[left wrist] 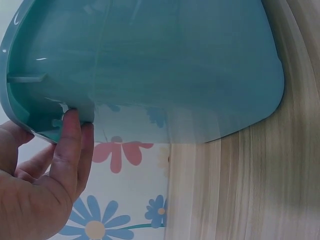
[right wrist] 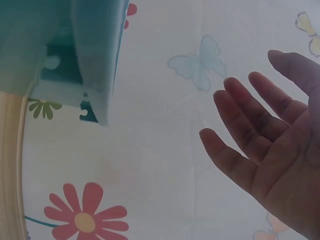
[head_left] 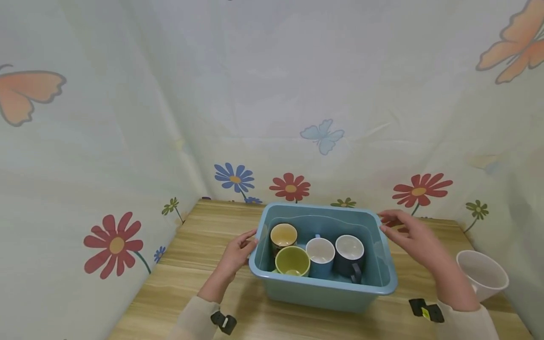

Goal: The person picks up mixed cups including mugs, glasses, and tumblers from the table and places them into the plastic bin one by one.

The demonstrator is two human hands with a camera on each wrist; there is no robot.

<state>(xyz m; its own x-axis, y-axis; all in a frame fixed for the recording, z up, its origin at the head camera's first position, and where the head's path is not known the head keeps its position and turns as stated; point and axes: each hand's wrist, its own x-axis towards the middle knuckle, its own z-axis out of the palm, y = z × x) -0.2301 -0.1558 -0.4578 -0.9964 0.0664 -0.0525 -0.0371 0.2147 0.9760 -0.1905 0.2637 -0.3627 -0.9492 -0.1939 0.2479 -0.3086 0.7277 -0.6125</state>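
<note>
A blue plastic tub (head_left: 318, 293) stands on the wooden table with several mugs inside. Among them are a mug with a yellow inside (head_left: 283, 233), a green mug (head_left: 293, 260), a blue mug with a white inside (head_left: 320, 252) and a dark mug (head_left: 349, 250). At the tub's left end, my left hand (left wrist: 47, 175) holds the rim, fingers beneath it and thumb at its edge. My right hand (head_left: 410, 236) is beside the right rim, its fingers spread and loosely bent. The right wrist view shows that hand (right wrist: 270, 135) apart from the tub, holding nothing.
A white mug (head_left: 482, 274) stands at the table's right side, partly behind my right forearm. The wooden table (head_left: 170, 293) ends at a pale curtain (head_left: 263, 94) printed with flowers and butterflies, which encloses the back and sides.
</note>
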